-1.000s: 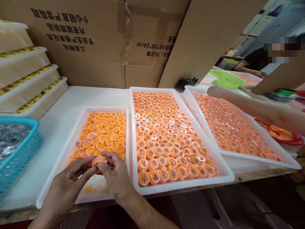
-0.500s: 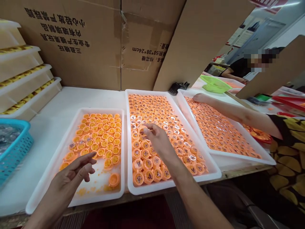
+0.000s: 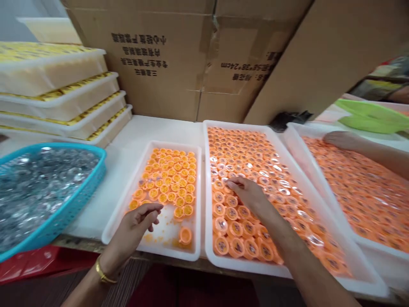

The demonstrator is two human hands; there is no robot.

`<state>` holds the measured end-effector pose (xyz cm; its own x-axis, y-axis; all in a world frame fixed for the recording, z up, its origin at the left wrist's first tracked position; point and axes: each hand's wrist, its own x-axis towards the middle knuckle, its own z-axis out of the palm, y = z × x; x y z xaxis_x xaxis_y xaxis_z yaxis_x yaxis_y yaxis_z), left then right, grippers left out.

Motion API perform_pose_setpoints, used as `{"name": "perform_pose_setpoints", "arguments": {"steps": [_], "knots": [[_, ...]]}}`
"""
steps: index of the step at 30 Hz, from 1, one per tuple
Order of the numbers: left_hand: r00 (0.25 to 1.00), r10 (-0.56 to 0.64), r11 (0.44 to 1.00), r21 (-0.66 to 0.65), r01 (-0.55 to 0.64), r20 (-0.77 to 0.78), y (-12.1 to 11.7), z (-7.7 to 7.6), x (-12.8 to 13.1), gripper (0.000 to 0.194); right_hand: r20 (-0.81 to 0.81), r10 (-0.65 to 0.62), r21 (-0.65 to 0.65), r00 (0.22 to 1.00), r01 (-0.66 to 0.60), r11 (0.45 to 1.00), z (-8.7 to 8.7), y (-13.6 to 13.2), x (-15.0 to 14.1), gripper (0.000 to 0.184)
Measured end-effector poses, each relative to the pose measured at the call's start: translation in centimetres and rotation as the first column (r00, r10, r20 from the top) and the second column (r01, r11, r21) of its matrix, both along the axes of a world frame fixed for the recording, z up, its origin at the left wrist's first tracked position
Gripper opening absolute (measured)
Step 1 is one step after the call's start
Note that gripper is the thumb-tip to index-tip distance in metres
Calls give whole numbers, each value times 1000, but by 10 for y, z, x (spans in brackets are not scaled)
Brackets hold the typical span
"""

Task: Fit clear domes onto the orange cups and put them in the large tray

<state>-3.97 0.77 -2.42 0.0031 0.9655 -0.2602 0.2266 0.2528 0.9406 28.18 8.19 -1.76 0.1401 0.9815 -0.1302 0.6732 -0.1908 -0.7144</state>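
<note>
Over the near left of the left white tray (image 3: 150,251), my left hand (image 3: 136,226) is open, its fingers loosely curved and nothing visible in them. Small orange toy cups (image 3: 171,196) with yellow bits inside fill the back of that tray. One cup (image 3: 185,235) without visible filling stands alone at its front right. My right hand (image 3: 252,196) is low over the middle white tray (image 3: 209,251), thumb and fingers closed on an orange cup (image 3: 227,186) among the rows. The cups (image 3: 236,229) around it have printed discs and shiny clear tops.
A blue basket (image 3: 79,194) of clear plastic pieces stands at left, before stacked cream trays (image 3: 86,106). Cardboard (image 3: 179,98) walls the back. Another person's hand (image 3: 340,140) rests on the right tray's cups. A green basket (image 3: 370,115) lies behind.
My view has swung left, bringing the blue basket more into sight. My right hand has lowered the orange cup to the middle tray. My left hand stays over the left tray.
</note>
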Motion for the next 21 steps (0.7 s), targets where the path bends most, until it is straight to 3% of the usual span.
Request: {"name": "perform_pose_setpoints", "arguments": {"steps": [4,7,10,13,17,21], "knots": [[994,74,996,58,-70,-78,4,3,-16,36,136,-17,-41,991,23,999,6,2,2,35],[935,161,968,236,-86,-316,10,2,-40,31,263,-44,15,964,41,999,20,-5,0,38],[749,244,903,426,57,-617,19,-1,-64,26,307,-53,151,950,7,989,39,-24,-19,39],[527,250,848,447,287,-812,30,-3,-73,25,198,103,213,975,-145,966,48,-49,-60,34],[353,204,815,358,455,-913,46,-3,-67,25,72,433,162,898,-439,884,32,-72,-129,25],[249,184,825,287,487,-951,64,-1,-60,25,163,539,37,826,-551,834,12,-70,-184,28]]}}
